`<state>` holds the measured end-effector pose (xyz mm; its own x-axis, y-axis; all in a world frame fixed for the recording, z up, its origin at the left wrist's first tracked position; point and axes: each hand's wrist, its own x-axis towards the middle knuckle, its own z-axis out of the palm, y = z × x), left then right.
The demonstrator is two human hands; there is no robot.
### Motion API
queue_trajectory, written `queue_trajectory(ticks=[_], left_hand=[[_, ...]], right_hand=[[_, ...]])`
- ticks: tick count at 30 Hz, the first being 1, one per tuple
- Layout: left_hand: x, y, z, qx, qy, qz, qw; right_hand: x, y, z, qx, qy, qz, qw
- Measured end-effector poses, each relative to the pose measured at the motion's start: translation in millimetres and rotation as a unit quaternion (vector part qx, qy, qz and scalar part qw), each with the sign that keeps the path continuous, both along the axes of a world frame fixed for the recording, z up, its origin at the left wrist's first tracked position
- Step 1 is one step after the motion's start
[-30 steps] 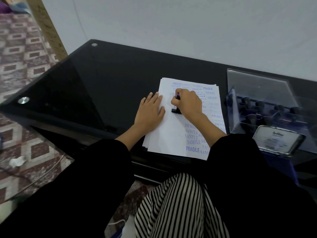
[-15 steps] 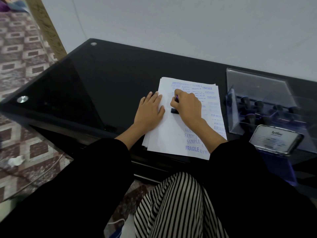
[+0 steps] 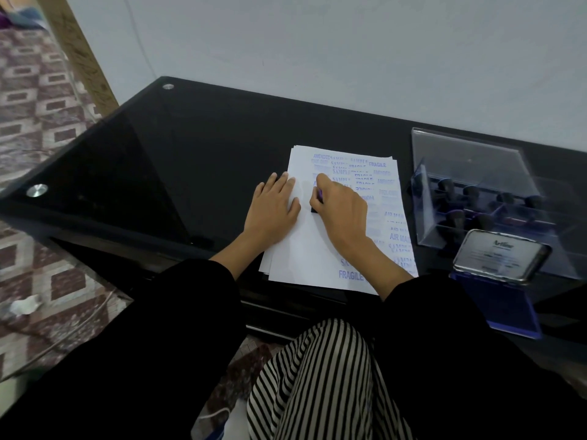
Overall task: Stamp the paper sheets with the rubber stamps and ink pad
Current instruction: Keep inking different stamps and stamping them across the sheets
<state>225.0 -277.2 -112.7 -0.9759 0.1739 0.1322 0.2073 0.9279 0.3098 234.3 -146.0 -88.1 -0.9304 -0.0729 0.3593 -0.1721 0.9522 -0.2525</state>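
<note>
One stamp [image 3: 314,210] pinched in right fingers [image 3: 321,180], left fingers [image 3: 281,183] flat on sheets [image 3: 305,258]; box [image 3: 460,163], ink pad [image 3: 508,308] beside

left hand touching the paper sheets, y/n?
Touching. The head view shows the left hand lying flat, its straight fingers resting on the left side of the paper sheets, with no gap visible.

Paper stack [image 3: 305,252] flat, blue-stamped — black stamp [image 3: 314,208] standing on it; ink pad [image 3: 505,306] open, well right.
</note>
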Motion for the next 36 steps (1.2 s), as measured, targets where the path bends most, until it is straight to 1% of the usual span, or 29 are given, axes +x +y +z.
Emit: queue_trajectory(ticks=[7, 11, 15, 20, 25, 28, 30, 33, 36], left_hand=[[0.5, 0.0, -0.3, -0.002, 0.005, -0.003, 1.000], [-0.6, -0.6, -1.3, 0.001, 0.006, -0.001, 1.000], [-1.3, -1.0, -1.8, 0.008, 0.006, -0.001, 1.000], [-0.6, -1.0, -1.8, 0.013, 0.006, 0.001, 1.000], [-0.2, -0.5, -0.6, 0.025, 0.004, 0.003, 1.000], [-0.7, 0.1, 1.7, 0.002, -0.003, 0.000, 1.000], [-1.0, 1.0, 5.3, -0.021, -0.016, -0.003, 1.000], [-1.6, 4.2, 14.9, -0.030, -0.037, 0.000, 0.999], [0.2, 12.2, 25.1, -0.029, -0.020, -0.003, 0.999]], right_hand=[[-10.4, -1.9, 2.3, -0.016, -0.019, -0.020, 0.999], [-16.6, 0.3, 4.4, -0.023, -0.039, -0.004, 0.999], [-23.8, 3.8, 13.4, -0.029, -0.082, 0.009, 0.996], [-24.6, 3.9, 13.7, -0.043, -0.092, 0.014, 0.995], [-19.5, 4.3, 18.0, -0.018, -0.089, 0.010, 0.996], [-11.6, 7.6, 20.9, 0.021, -0.081, 0.020, 0.996], [-7.2, 12.3, 23.3, 0.031, -0.082, 0.030, 0.996], [0.0, 26.4, 28.8, -0.012, -0.080, 0.013, 0.997], [9.0, 48.2, 41.0, -0.057, -0.075, -0.014, 0.995]])
